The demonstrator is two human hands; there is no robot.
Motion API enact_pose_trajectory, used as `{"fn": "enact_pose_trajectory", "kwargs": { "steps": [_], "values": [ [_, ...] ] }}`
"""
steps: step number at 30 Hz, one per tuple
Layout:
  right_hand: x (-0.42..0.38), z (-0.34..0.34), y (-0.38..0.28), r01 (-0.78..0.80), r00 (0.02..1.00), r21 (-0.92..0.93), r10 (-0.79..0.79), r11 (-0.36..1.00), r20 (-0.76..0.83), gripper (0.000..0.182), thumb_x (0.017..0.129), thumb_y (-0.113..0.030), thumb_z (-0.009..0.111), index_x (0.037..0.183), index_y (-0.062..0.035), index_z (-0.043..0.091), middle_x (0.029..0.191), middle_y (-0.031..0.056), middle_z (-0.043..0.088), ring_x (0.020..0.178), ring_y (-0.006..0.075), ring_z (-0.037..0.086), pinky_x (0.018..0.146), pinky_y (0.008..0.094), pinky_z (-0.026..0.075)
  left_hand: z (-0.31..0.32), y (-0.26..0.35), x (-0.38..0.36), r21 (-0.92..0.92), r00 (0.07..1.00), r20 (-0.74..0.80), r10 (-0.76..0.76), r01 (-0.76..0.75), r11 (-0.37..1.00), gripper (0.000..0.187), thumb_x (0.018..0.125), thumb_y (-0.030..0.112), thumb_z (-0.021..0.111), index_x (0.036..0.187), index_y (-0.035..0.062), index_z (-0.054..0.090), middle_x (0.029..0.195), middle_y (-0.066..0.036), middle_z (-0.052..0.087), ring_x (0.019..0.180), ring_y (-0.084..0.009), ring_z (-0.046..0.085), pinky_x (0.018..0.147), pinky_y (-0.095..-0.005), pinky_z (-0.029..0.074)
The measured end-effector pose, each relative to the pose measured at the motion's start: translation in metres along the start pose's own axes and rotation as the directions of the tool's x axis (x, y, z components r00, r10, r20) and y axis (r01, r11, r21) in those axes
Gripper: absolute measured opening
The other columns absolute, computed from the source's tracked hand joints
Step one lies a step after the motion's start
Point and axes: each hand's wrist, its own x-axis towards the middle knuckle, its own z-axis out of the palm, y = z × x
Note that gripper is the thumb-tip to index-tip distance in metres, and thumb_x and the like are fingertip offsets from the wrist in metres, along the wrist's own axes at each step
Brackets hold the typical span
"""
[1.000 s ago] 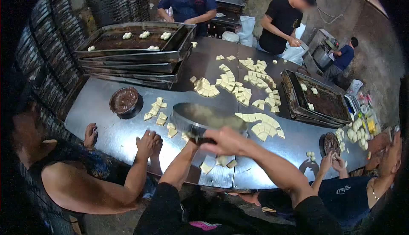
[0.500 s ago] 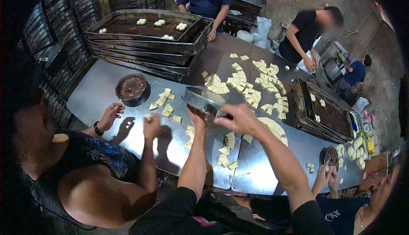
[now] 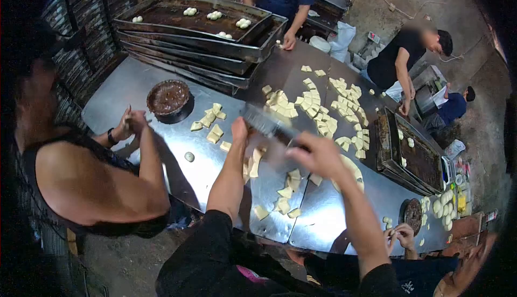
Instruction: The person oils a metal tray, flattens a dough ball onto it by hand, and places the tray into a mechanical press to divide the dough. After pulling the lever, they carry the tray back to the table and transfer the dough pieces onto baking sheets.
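A shallow, round metal sieve [image 3: 263, 120], blurred by motion, is tilted above the table. My left hand [image 3: 240, 130] is closed at its left edge, fingers partly hidden. My right hand [image 3: 318, 160] curls at its right end; the fingers are smeared by motion. A pale haze shows below the sieve. Cut dough pieces [image 3: 285, 189] lie in a loose row under my hands. More flat dough pieces [image 3: 210, 117] are left of my left hand. Beyond the sieve, many pieces [image 3: 309, 100] lie in curved rows. A dough strip [image 3: 351, 170] is partly hidden by my right forearm.
Stacked baking trays [image 3: 188, 44] with dough balls stand at the far left. Another tray stack [image 3: 385, 151] stands right. A dark-coated round pan [image 3: 168, 100] and a dough ball [image 3: 189, 157] are near the left co-worker's hands [image 3: 132, 122]. Other people work around the metal table [image 3: 323, 216].
The sieve has tipped and shifted slightly, with my hands still at it. The left co-worker's hands have come together, and a dough ball now lies on the table. The view has shifted slightly.
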Motion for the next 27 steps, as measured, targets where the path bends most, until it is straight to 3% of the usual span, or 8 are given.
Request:
{"fn": "enact_pose_trajectory", "kwargs": {
  "steps": [5, 9, 11, 13, 15, 21, 23, 27],
  "values": [
    [0.043, -0.051, 0.043, -0.18, 0.984, 0.18, 0.176, 0.967, 0.039, 0.03, 0.081, -0.032, 0.072, 0.093, -0.0045, 0.07, 0.067, 0.0092, 0.064, 0.059, 0.0144, 0.058, 0.056, 0.0315, 0.046, -0.035, 0.014, 0.043, 0.625, 0.969, -0.028, -0.246, 0.209, 0.752, 0.038, 0.081, 0.023, 0.054, 0.106, -0.0056, 0.06, 0.089, -0.019, 0.065, 0.079, -0.0282, 0.066, 0.054, -0.0372, 0.054],
    [0.038, -0.042, 0.04, -0.192, 0.979, 0.143, 0.2, 0.971, -0.037, 0.032, 0.078, -0.033, 0.074, 0.09, -0.0031, 0.071, 0.068, 0.0094, 0.066, 0.058, 0.0153, 0.057, 0.056, 0.0314, 0.045, -0.015, 0.026, 0.012, 0.897, 0.904, -0.126, 0.409, -0.072, 0.435, 0.049, 0.078, 0.02, 0.06, 0.118, -0.0086, 0.055, 0.112, -0.028, 0.061, 0.103, -0.0369, 0.061, 0.081, -0.0456, 0.051],
    [0.031, -0.035, 0.025, -0.156, 0.983, 0.12, 0.166, 0.98, -0.08, 0.035, 0.078, -0.036, 0.074, 0.092, -0.0042, 0.07, 0.07, 0.0111, 0.067, 0.06, 0.017, 0.061, 0.058, 0.0321, 0.047, 0.002, 0.016, -0.006, 0.947, 0.587, 0.138, 0.797, -0.315, 0.068, 0.048, 0.08, 0.023, 0.061, 0.117, -0.0068, 0.054, 0.106, -0.021, 0.061, 0.09, -0.0357, 0.061, 0.084, -0.0435, 0.049],
    [0.013, -0.004, 0.021, -0.093, 0.983, 0.074, 0.104, 0.993, -0.152, 0.036, 0.08, -0.04, 0.072, 0.097, -0.0083, 0.069, 0.074, 0.0157, 0.067, 0.065, 0.0289, 0.066, 0.061, 0.0383, 0.052, 0.056, 0.023, -0.032, 0.074, 0.969, -0.079, 0.233, -0.227, 0.971, 0.051, 0.09, 0.031, 0.057, 0.13, 0.0027, 0.047, 0.126, -0.017, 0.055, 0.111, -0.0329, 0.054, 0.1, -0.0425, 0.041],
    [0.0, 0.018, 0.009, 0.01, 0.965, 0.008, -0.007, 1.0, -0.262, 0.039, 0.078, -0.046, 0.072, 0.091, -0.0086, 0.07, 0.073, 0.0138, 0.066, 0.066, 0.0284, 0.066, 0.06, 0.0376, 0.051, 0.043, -0.036, 0.027, -0.513, 0.989, 0.038, 0.144, -0.104, 0.852, 0.058, 0.092, 0.049, 0.048, 0.132, 0.0075, 0.047, 0.128, -0.012, 0.054, 0.108, -0.0288, 0.055, 0.098, -0.0443, 0.043],
    [-0.027, 0.06, -0.009, 0.023, 0.936, 0.017, -0.015, 1.0, -0.351, 0.034, 0.075, -0.037, 0.078, 0.085, -0.0063, 0.068, 0.071, 0.0115, 0.066, 0.062, 0.0279, 0.065, 0.058, 0.0371, 0.052, 0.071, 0.003, -0.001, -0.806, 0.88, 0.456, 0.136, 0.344, 0.481, 0.069, 0.089, 0.065, 0.034, 0.123, 0.0085, 0.056, 0.118, -0.011, 0.06, 0.105, -0.0271, 0.056, 0.094, -0.0415, 0.045],
    [-0.026, 0.052, -0.008, -0.061, 0.928, 0.055, 0.077, 0.997, -0.365, 0.036, 0.074, -0.039, 0.078, 0.085, -0.0066, 0.069, 0.072, 0.0117, 0.066, 0.063, 0.0287, 0.066, 0.058, 0.0372, 0.052, 0.042, -0.059, 0.073, -0.352, 0.88, 0.255, 0.401, -0.302, 0.886, 0.049, 0.092, 0.048, 0.042, 0.107, 0.0055, 0.06, 0.102, -0.013, 0.064, 0.092, -0.0279, 0.062, 0.089, -0.0428, 0.048],
    [-0.009, -0.003, 0.027, -0.173, 0.911, 0.189, 0.23, 0.967, -0.343, 0.029, 0.079, -0.028, 0.075, 0.092, -0.0029, 0.069, 0.072, 0.0112, 0.067, 0.061, 0.0196, 0.065, 0.058, 0.0324, 0.051, 0.034, 0.003, 0.044, -0.552, 0.969, -0.248, 0.026, -0.163, 0.818, 0.037, 0.09, 0.029, 0.052, 0.11, -0.0008, 0.058, 0.107, -0.018, 0.063, 0.094, -0.0335, 0.061, 0.094, -0.0453, 0.046]
  ]
}}
